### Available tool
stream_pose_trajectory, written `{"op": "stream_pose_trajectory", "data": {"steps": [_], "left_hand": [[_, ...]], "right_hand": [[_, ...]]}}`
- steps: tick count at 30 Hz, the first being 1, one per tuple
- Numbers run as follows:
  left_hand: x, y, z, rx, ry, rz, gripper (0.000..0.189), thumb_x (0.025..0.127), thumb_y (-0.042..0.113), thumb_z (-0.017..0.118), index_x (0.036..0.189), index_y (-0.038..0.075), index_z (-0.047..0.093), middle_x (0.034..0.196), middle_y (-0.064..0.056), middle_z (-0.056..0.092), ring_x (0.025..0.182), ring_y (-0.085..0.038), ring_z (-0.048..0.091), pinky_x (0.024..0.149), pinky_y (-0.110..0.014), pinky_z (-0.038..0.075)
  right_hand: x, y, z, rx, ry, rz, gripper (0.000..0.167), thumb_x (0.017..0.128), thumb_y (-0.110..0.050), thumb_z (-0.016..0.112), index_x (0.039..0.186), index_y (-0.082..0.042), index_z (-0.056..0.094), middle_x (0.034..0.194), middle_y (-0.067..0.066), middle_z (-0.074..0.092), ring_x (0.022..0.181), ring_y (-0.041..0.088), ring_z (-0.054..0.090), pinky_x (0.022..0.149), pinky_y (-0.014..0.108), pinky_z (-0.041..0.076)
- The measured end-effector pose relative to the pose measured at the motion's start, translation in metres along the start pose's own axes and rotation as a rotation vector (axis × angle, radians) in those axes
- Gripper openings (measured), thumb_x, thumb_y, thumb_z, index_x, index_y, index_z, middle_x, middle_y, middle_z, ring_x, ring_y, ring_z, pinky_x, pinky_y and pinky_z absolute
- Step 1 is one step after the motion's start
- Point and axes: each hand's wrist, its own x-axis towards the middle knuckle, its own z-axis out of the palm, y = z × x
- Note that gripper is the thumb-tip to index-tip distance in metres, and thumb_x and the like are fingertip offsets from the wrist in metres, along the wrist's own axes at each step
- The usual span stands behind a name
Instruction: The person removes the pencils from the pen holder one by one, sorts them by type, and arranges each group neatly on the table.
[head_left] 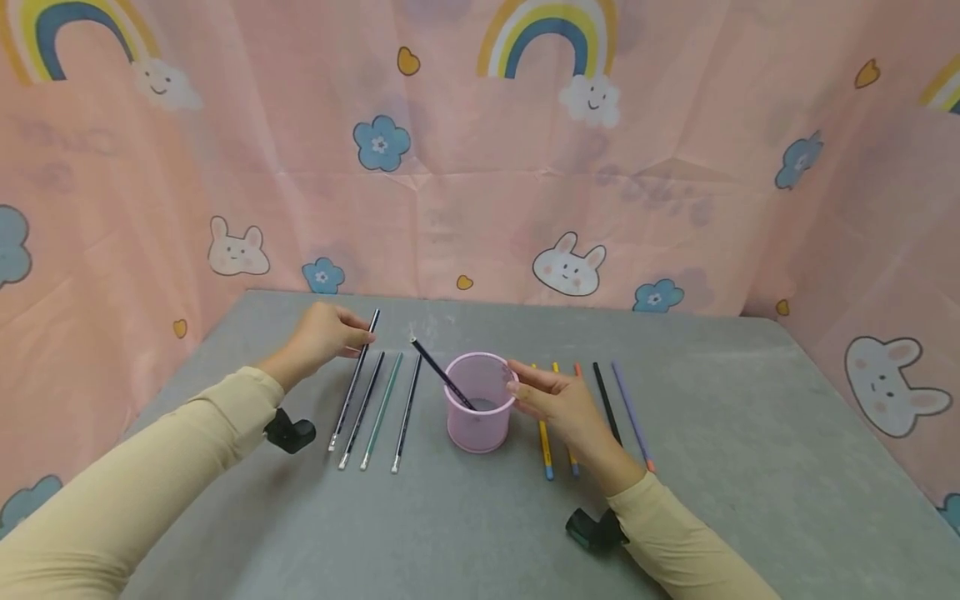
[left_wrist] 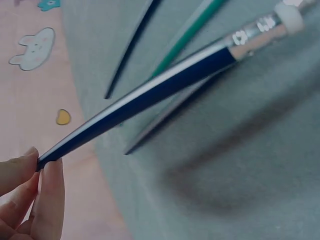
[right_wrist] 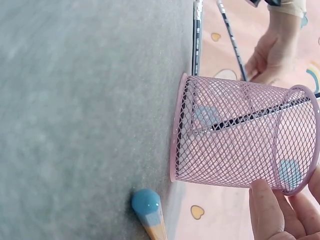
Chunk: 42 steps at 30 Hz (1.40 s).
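Observation:
My left hand (head_left: 324, 335) pinches a dark blue pencil (left_wrist: 140, 100) near its far end, between thumb and fingertips. The pencil's white eraser end points back toward me, and it is raised above the table, its shadow apart from it. Beside it lie a dark pencil (head_left: 362, 408), a green pencil (head_left: 382, 408) and another dark pencil (head_left: 407, 417). My right hand (head_left: 558, 404) holds the rim of a pink mesh pencil cup (head_left: 477, 432) on its right side. The cup stands upright, with one dark pencil (head_left: 438, 372) leaning left inside it.
Right of the cup, partly behind my right hand and forearm, lie yellow pencils (head_left: 545, 454) with blue ends, an orange-tipped one (head_left: 577, 369), a black pencil (head_left: 606, 400) and a purple pencil (head_left: 630, 408). A pink patterned cloth (head_left: 465, 217) hangs behind the grey table (head_left: 750, 433).

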Motion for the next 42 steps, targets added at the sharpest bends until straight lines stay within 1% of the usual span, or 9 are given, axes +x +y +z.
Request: {"op": "stream_pose_trajectory", "data": {"steps": [4, 10, 15, 18, 22, 29, 33, 37, 42], "left_hand": [[0.005, -0.009, 0.002, 0.039, 0.015, -0.025, 0.030, 0.093, 0.010, 0.070, 0.115, -0.009, 0.068, 0.109, -0.023, 0.072, 0.074, -0.012, 0.066, 0.072, -0.025, 0.062], [0.012, -0.022, 0.006, 0.092, 0.031, -0.068, 0.025, 0.090, 0.009, 0.073, 0.108, -0.009, 0.071, 0.099, -0.019, 0.071, 0.068, -0.011, 0.061, 0.064, -0.021, 0.057], [0.014, -0.032, 0.009, 0.091, 0.016, -0.107, 0.023, 0.090, 0.008, 0.071, 0.105, -0.009, 0.070, 0.096, -0.016, 0.070, 0.065, -0.010, 0.059, 0.060, -0.020, 0.054], [0.013, -0.035, 0.009, 0.081, -0.005, -0.145, 0.024, 0.090, 0.007, 0.071, 0.107, -0.009, 0.070, 0.093, -0.015, 0.068, 0.063, -0.010, 0.060, 0.060, -0.020, 0.056], [0.013, -0.040, 0.010, 0.074, -0.020, -0.175, 0.025, 0.090, 0.006, 0.072, 0.108, -0.011, 0.069, 0.086, -0.012, 0.066, 0.058, -0.009, 0.060, 0.057, -0.020, 0.056], [0.015, -0.043, 0.012, 0.089, -0.024, -0.169, 0.023, 0.088, 0.003, 0.071, 0.105, -0.012, 0.069, 0.088, -0.014, 0.068, 0.053, -0.006, 0.057, 0.054, -0.018, 0.054], [0.017, -0.042, 0.014, 0.140, -0.022, -0.162, 0.021, 0.087, 0.003, 0.072, 0.102, -0.012, 0.070, 0.086, -0.015, 0.069, 0.049, -0.004, 0.055, 0.051, -0.017, 0.053], [0.020, -0.042, 0.015, 0.209, -0.020, -0.148, 0.019, 0.086, 0.003, 0.072, 0.099, -0.011, 0.072, 0.077, -0.012, 0.067, 0.048, -0.005, 0.054, 0.050, -0.018, 0.052], [0.020, -0.042, 0.017, 0.259, -0.014, -0.126, 0.015, 0.086, 0.003, 0.072, 0.093, -0.009, 0.072, 0.068, -0.007, 0.063, 0.049, -0.007, 0.054, 0.049, -0.018, 0.051]], "right_hand": [[0.000, -0.001, 0.000, -0.001, 0.001, 0.002, 0.049, 0.096, -0.018, 0.067, 0.142, -0.006, 0.054, 0.146, 0.013, 0.054, 0.129, 0.018, 0.057, 0.095, 0.025, 0.055], [0.001, -0.002, -0.001, -0.002, 0.008, 0.002, 0.049, 0.096, -0.019, 0.067, 0.141, -0.006, 0.054, 0.145, 0.013, 0.055, 0.130, 0.019, 0.056, 0.095, 0.025, 0.055], [0.000, -0.002, -0.001, -0.008, 0.008, -0.003, 0.049, 0.096, -0.018, 0.067, 0.141, -0.005, 0.054, 0.145, 0.014, 0.054, 0.129, 0.017, 0.057, 0.095, 0.024, 0.055], [0.000, -0.002, 0.000, -0.011, 0.007, -0.004, 0.049, 0.096, -0.019, 0.067, 0.141, -0.004, 0.054, 0.145, 0.014, 0.054, 0.128, 0.016, 0.058, 0.095, 0.024, 0.055], [-0.001, -0.002, 0.001, -0.008, 0.006, -0.005, 0.049, 0.096, -0.019, 0.067, 0.141, -0.004, 0.054, 0.145, 0.014, 0.054, 0.129, 0.018, 0.057, 0.095, 0.025, 0.055], [-0.002, -0.001, 0.001, -0.004, 0.003, 0.001, 0.050, 0.096, -0.019, 0.067, 0.142, -0.004, 0.053, 0.146, 0.015, 0.053, 0.129, 0.017, 0.057, 0.096, 0.024, 0.054], [-0.002, -0.001, 0.001, -0.004, 0.006, -0.003, 0.049, 0.096, -0.018, 0.066, 0.141, -0.004, 0.054, 0.146, 0.015, 0.053, 0.131, 0.020, 0.056, 0.097, 0.025, 0.054], [-0.001, -0.002, 0.002, -0.007, 0.014, 0.000, 0.048, 0.096, -0.018, 0.067, 0.141, -0.005, 0.054, 0.145, 0.014, 0.054, 0.130, 0.020, 0.056, 0.096, 0.025, 0.055], [0.000, -0.002, 0.002, -0.010, 0.021, 0.010, 0.048, 0.096, -0.018, 0.067, 0.141, -0.006, 0.055, 0.145, 0.012, 0.055, 0.128, 0.017, 0.058, 0.094, 0.025, 0.055]]}}
